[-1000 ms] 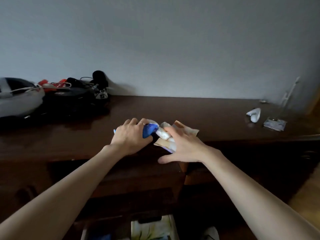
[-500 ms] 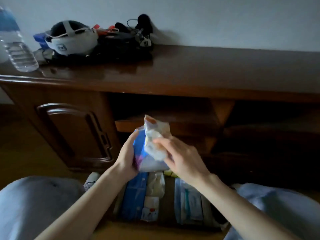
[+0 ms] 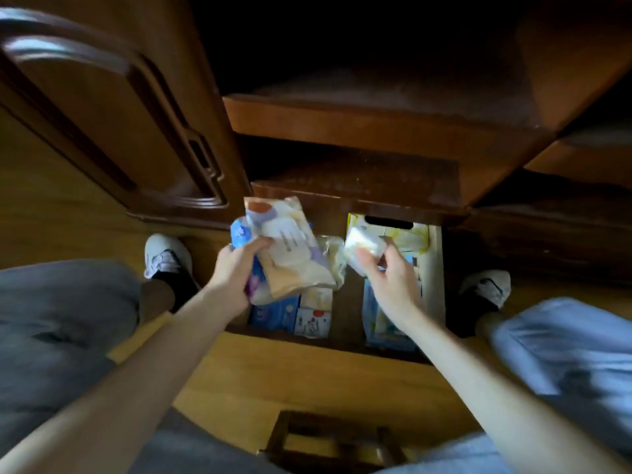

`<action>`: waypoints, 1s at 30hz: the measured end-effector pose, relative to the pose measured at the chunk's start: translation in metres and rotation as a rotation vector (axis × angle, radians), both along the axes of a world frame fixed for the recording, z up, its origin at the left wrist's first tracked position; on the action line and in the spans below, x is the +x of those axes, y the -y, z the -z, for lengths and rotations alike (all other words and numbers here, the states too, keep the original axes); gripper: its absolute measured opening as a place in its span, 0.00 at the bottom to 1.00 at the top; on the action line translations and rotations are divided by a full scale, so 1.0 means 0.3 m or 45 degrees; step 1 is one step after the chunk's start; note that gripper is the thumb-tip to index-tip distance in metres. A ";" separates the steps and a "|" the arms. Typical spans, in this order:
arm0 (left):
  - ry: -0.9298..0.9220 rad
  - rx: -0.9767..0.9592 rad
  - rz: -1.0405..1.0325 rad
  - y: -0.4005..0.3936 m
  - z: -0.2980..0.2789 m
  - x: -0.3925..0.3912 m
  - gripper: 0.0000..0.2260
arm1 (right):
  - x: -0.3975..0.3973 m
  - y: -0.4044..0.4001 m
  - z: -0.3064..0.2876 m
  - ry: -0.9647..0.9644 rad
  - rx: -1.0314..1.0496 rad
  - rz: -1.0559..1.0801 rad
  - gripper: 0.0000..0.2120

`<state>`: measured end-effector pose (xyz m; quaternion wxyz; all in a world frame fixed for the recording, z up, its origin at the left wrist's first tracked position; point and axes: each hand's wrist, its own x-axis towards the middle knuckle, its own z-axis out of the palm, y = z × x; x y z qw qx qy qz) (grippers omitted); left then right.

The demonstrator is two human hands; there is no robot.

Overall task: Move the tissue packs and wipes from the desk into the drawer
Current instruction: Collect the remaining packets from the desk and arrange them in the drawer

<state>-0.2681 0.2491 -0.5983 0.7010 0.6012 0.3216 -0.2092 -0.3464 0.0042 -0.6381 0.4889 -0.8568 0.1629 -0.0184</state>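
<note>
Placing step: left hand (image 3: 236,268) grips two wipes packs (image 3: 290,248), right hand (image 3: 390,275) pinches a small tissue pack (image 3: 362,248) above the open drawer (image 3: 436,268); next, lower and release them inside.

Above the open drawer (image 3: 436,268), the left hand (image 3: 236,268) holds packs (image 3: 290,248) left of the right hand's (image 3: 390,278) small pack (image 3: 362,249).

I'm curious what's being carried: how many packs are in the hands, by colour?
Blue pack: 1, in left hand
Orange-and-white pack: 1, in left hand
White pack: 1, in right hand
Total: 3
</note>
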 end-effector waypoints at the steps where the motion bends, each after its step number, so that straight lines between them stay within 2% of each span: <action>1: 0.009 0.016 -0.044 -0.025 0.010 0.006 0.11 | 0.010 0.027 0.043 -0.115 -0.111 0.033 0.23; 2: 0.017 0.021 -0.076 -0.047 0.021 0.010 0.11 | 0.017 0.046 0.081 -0.228 -0.214 0.024 0.26; 4: 0.018 0.004 -0.118 -0.079 0.035 0.003 0.12 | 0.023 0.053 0.160 -0.327 -0.348 -0.072 0.19; 8: 0.074 0.034 -0.089 -0.097 0.060 -0.021 0.15 | 0.050 -0.031 0.258 -0.385 -0.530 -0.306 0.17; 10: 0.092 0.048 -0.076 -0.106 0.073 -0.023 0.17 | 0.056 -0.062 0.283 -0.332 -0.685 -0.448 0.18; 13: 0.094 0.048 -0.061 -0.122 0.089 -0.012 0.17 | 0.018 -0.087 0.315 -0.340 -0.683 -0.879 0.26; 15: 0.091 0.029 -0.059 -0.124 0.100 -0.005 0.17 | -0.015 -0.091 0.330 -0.373 -0.652 -1.010 0.27; 19: 0.103 0.032 -0.023 -0.113 0.115 0.000 0.19 | -0.011 -0.089 0.347 -0.292 -0.565 -0.600 0.19; 21: 0.118 0.044 0.000 -0.108 0.117 -0.004 0.20 | 0.004 -0.081 0.353 -0.400 -0.453 -0.458 0.22; 23: 0.121 0.057 0.007 -0.107 0.117 -0.012 0.20 | 0.010 -0.076 0.364 -0.546 -0.380 -0.451 0.27; 25: 0.121 0.073 0.017 -0.109 0.117 -0.019 0.19 | 0.002 -0.083 0.374 -0.606 -0.362 -0.436 0.28; 30: 0.070 0.086 0.040 -0.101 0.113 -0.030 0.18 | 0.007 -0.121 0.375 -0.477 -0.638 -0.473 0.17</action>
